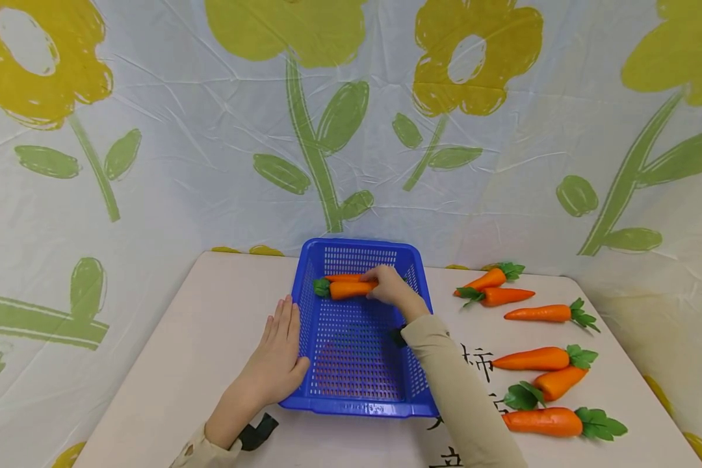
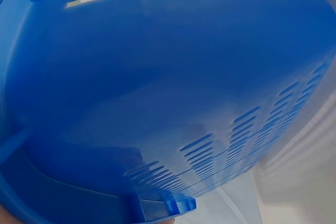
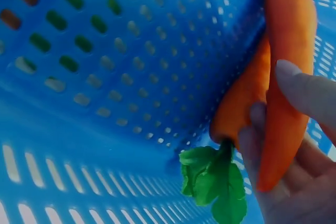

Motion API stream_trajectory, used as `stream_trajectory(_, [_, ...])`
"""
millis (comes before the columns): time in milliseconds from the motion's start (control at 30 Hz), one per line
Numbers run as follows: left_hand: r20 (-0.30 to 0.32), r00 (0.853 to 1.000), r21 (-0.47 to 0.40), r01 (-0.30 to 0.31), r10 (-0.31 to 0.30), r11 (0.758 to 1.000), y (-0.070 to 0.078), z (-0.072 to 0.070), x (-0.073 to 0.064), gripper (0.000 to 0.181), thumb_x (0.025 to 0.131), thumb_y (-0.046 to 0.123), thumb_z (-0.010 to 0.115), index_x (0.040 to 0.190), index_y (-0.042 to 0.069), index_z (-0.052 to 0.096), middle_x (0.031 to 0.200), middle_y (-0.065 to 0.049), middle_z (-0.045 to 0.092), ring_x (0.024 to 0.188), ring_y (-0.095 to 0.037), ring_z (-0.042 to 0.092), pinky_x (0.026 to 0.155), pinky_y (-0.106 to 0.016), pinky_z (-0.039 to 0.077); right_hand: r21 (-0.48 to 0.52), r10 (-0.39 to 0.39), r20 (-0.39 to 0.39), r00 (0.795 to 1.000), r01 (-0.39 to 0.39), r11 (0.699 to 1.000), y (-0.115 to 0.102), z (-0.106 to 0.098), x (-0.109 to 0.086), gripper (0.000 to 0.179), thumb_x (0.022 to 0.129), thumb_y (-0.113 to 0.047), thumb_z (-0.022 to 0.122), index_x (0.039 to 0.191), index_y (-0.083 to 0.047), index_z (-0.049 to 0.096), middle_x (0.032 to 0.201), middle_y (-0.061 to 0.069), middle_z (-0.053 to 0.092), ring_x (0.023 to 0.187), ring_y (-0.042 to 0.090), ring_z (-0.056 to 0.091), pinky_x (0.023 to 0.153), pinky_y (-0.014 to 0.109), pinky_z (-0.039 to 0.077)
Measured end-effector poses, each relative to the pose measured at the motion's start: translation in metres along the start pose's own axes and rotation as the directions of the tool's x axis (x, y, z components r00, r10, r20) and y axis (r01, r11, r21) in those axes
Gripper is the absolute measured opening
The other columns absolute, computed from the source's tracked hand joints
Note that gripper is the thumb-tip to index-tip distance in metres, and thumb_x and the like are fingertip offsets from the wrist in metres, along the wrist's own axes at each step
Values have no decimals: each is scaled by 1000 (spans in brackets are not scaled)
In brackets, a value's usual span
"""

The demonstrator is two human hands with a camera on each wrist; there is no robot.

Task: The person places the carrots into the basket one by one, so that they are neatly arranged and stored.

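Observation:
In the head view a blue plastic basket (image 1: 359, 408) with slotted walls stands on the table. My right hand (image 1: 390, 286) reaches inside it near the far wall and pinches an orange toy carrot (image 1: 348, 290) with green leaves pointing left. In the right wrist view, the thumb lies on one side of this carrot (image 3: 289, 40) and the fingers on the other, near its narrow tip. A second carrot (image 3: 244, 103) lies beside it, its leaves toward the opposite end. My left hand (image 1: 276, 364) rests with straight fingers on the basket's left rim. The left wrist view shows mostly the basket's outer wall (image 2: 157, 66).
Several more carrots lie on the table right of the basket, among them a lone carrot (image 1: 538, 313) and a front carrot (image 1: 544, 421). Black printed characters (image 1: 476, 359) mark the tabletop (image 1: 210, 312). A flowered curtain (image 1: 199, 162) hangs behind the table.

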State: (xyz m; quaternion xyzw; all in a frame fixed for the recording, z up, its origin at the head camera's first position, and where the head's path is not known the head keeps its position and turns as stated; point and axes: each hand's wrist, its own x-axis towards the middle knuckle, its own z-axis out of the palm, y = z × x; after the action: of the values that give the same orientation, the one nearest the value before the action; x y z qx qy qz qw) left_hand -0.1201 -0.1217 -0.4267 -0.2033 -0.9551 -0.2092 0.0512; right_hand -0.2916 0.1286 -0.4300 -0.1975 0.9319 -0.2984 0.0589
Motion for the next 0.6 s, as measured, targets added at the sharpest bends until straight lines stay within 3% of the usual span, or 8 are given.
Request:
stream_trajectory(133, [1,1000,9,-2,2,1000,0,0,0,81,88,14,54,150,-17,12,161,-31,-1,148,-46,5,116,-60,13,-121,66,-37,997,-70,990,-2,3,-1,34,74,0,81,107,0,75,107,16,71,97,29,64,89,43,52])
stream_trajectory(333, [-1,1000,3,-1,1,1000,0,1,0,81,88,14,54,150,-17,12,161,-31,0,149,-45,3,116,-60,13,-298,142,-117,983,-171,939,-9,6,-2,26,69,-9,88,91,-6,74,92,9,68,85,27,62,77,46,53])
stream_trajectory(600, [-7,1000,1,7,-7,1000,0,1,0,81,88,13,54,151,-17,13,161,-31,1,149,-45,3,116,-61,13,-361,129,-134,983,-170,917,-11,12,-1,23,66,-10,89,77,-9,69,83,9,64,75,27,62,64,47,54])
